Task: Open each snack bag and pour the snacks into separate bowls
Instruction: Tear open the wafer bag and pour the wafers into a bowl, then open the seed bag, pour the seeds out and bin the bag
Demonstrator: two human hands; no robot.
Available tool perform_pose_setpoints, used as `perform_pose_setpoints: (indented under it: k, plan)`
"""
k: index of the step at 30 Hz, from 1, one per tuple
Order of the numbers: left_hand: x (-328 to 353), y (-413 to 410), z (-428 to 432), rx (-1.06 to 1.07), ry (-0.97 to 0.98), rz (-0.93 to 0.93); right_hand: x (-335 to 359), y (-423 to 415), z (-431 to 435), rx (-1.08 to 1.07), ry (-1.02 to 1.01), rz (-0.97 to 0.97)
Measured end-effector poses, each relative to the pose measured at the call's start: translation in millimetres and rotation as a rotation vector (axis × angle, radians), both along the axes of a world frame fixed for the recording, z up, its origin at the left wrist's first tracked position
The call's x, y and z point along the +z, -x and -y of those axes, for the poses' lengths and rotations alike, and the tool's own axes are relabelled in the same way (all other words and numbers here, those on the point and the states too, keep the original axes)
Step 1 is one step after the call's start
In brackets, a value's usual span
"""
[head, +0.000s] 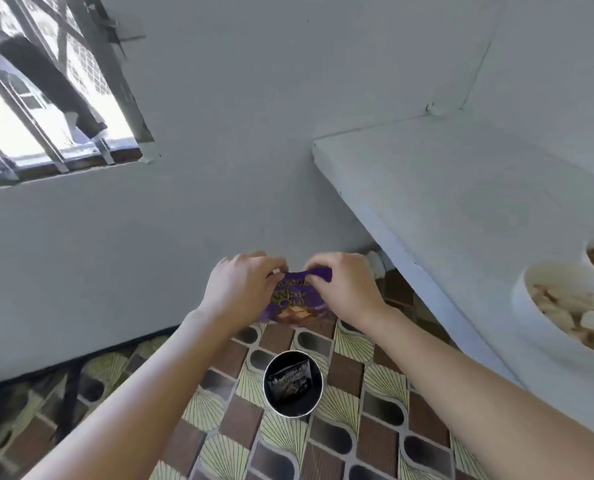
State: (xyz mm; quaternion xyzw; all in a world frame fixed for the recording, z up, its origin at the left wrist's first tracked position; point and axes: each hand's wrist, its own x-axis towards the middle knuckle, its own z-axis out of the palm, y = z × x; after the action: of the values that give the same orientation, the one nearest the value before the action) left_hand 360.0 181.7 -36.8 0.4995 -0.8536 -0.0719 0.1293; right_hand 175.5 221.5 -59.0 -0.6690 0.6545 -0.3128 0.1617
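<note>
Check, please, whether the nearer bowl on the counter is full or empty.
Not empty: the bowl holds pale snack pieces below its rim. The frame edge cuts off part of it.

The left hand and right hand cover the top edge of the purple snack bag, so its printed name reads only in part. The right edge cuts off the near white bowl and most of the far bowl. The dark wrapper in the round bin is too blurred to read.
</note>
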Motion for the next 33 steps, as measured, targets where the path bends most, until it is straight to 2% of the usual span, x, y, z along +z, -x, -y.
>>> perform_pose_setpoints:
  k: [5,14,22,25,27,30,33]
  plan:
    - [-98.3,-5.5,2.6,0.062,-0.047,-0.006,-95.0,-3.5,10.8,0.020,-0.061,0.010]
    - [-326.4,-7.3,16.4,0.070,-0.143,0.032,-323.2,-5.1,25.9,0.077,-0.188,0.021]
    - [-496.9,-5.7,19.6,0.084,-0.317,0.090,-489.3,-3.1,28.2,0.101,-0.359,-0.010]
    - [-520.7,-6.2,18.4,0.084,-0.427,0.131,-511.1,-3.6,27.9,0.122,-0.433,-0.041]
    - [-517.4,-5.1,19.0,0.072,-0.421,0.153,-505.8,-5.5,27.5,0.130,-0.419,-0.075]
    - [-476.1,-1.1,24.0,0.076,-0.318,0.203,-471.5,-7.4,31.3,0.130,-0.325,-0.173]
    - [-403.1,2.2,33.9,0.100,-0.239,0.224,-407.4,-5.7,42.1,0.116,-0.263,-0.273]
